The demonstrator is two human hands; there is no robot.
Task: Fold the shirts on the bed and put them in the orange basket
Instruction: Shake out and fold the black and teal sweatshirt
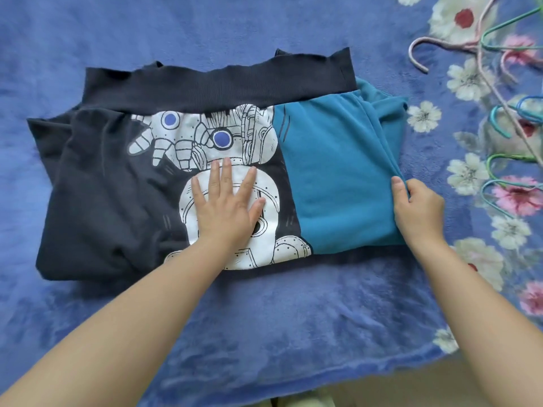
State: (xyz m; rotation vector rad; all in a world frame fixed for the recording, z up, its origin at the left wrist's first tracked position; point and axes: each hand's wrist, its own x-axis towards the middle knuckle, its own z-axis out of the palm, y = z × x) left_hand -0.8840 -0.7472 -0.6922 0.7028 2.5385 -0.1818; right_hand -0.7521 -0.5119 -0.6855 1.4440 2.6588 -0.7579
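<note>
Blue plush bedding [264, 312] is covering the bed, giving way on the right to a floral-printed stretch where a loose cluster of pastel wire hangers [499, 92] is lying well apart from the work. Spread across the middle is a dark navy and teal sweatshirt [111, 186] with a white robot print [205, 136], already partly folded, its ribbed hem band [217, 86] lying along the far edge. The left hand [226, 204] is pressing flat on the print, fingers straight and spread, pinning the cloth in place and holding nothing. The right hand [417, 212] is pinching the teal side's right edge [382, 148], fingers curled under the fabric and the thumb on top. Judging from this, the folding step is under way: the teal side looks about to be brought across toward the navy half, with the pressing hand acting as the anchor near the crease line. The next move is probably calling for lifting that edge cleanly, carrying it over without dragging the layers beneath, then smoothing the bundle. No orange basket is showing in view, so the placing step is not yet done.
</note>
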